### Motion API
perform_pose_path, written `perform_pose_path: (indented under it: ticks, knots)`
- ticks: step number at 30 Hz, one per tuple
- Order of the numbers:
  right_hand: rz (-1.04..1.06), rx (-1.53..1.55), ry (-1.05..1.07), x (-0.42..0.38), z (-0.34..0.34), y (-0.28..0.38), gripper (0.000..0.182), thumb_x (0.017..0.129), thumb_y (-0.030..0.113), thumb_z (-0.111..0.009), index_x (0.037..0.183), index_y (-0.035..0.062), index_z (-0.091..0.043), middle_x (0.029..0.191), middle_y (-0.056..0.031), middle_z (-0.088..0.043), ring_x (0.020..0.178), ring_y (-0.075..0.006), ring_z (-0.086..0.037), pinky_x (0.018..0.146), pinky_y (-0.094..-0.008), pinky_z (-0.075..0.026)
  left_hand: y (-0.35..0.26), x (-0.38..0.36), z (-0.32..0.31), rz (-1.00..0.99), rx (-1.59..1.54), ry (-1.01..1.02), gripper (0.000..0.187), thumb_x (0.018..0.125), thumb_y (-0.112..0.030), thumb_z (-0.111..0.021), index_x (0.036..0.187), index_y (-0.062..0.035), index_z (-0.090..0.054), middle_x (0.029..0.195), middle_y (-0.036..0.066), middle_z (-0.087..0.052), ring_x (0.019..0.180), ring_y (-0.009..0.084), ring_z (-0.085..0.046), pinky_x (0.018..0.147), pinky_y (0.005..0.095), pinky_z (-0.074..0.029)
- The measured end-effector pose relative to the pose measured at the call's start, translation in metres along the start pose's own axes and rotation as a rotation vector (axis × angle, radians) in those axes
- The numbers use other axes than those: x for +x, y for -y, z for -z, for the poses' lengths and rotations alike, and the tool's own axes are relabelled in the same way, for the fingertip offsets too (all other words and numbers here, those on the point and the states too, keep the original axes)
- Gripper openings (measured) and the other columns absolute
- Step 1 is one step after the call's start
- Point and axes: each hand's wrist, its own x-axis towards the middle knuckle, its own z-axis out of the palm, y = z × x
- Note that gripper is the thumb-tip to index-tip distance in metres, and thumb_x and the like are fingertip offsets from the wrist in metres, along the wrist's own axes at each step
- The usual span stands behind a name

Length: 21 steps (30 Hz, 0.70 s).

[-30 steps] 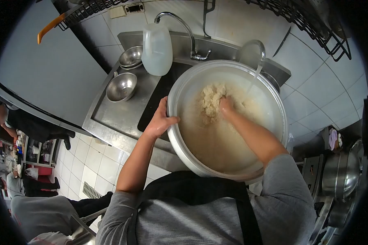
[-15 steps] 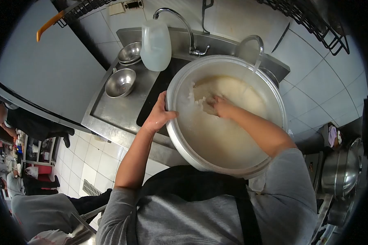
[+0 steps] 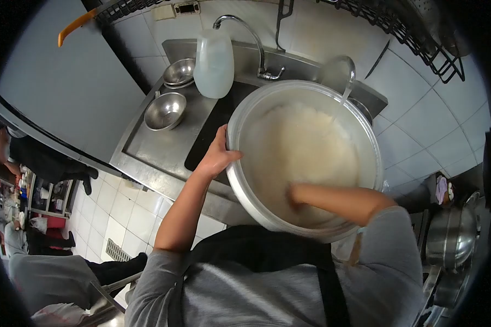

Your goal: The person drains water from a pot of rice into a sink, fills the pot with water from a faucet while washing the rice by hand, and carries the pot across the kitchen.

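Observation:
A large metal pot [image 3: 245,185] stands tilted toward me at the sink, with cloudy water and pale grains [image 3: 311,136] inside. Water runs into it from a curved faucet [image 3: 350,68] at its far right rim. My left hand [image 3: 218,155] grips the pot's left rim, thumb over the edge. Down in the cloudy water near the pot's close side is my right hand [image 3: 297,196]; its fingers are under water and blurred.
Metal bowls [image 3: 165,111] and a translucent plastic jug [image 3: 214,65] stand on the steel counter [image 3: 142,147] at the left. A second faucet [image 3: 262,54] rises behind. Black wire racks [image 3: 387,27] hang above. Metal pots [image 3: 451,237] sit at right. Other people [image 3: 49,272] are at the left.
My right hand has moved from the middle of the pot toward its near side, and the grains are now stirred and spread. My left hand keeps its hold on the rim.

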Motion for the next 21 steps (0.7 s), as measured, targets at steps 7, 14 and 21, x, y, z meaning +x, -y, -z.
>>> perform_pose_path:
  ticks: [7,14,21]
  knots:
    - [-0.368,0.359,-0.406,0.069,0.079,-0.082,0.050,0.079,0.044,-0.050,0.112,0.0080,-0.056,0.118,-0.0143,-0.053,0.106,-0.0279,-0.051,0.095,-0.0454,-0.037,0.011,0.003,0.003,-0.104,-0.071,0.050,0.082,0.060,-0.006,-0.064,0.130,0.0054,-0.023,0.123,0.017,-0.041,0.116,0.0243,-0.039,0.100,0.0316,-0.028]
    - [-0.633,0.460,-0.436,0.013,0.017,-0.195,0.049,0.082,0.044,-0.045,0.115,0.0084,-0.054,0.120,-0.0133,-0.051,0.108,-0.0285,-0.050,0.094,-0.0462,-0.038,0.036,0.009,0.007,-0.115,0.068,-0.016,0.087,0.062,-0.016,-0.070,0.130,0.0067,-0.022,0.124,0.020,-0.041,0.117,0.0257,-0.039,0.101,0.0320,-0.029]
    - [-0.690,1.056,-0.187,-0.088,-0.061,-0.152,0.049,0.085,0.044,-0.040,0.118,0.0087,-0.051,0.122,-0.0124,-0.050,0.109,-0.0292,-0.049,0.094,-0.0470,-0.038,0.014,0.000,0.013,-0.054,0.159,0.009,0.089,0.064,-0.020,-0.067,0.132,0.0082,-0.017,0.121,0.027,-0.044,0.114,0.0325,-0.045,0.095,0.0326,-0.036]
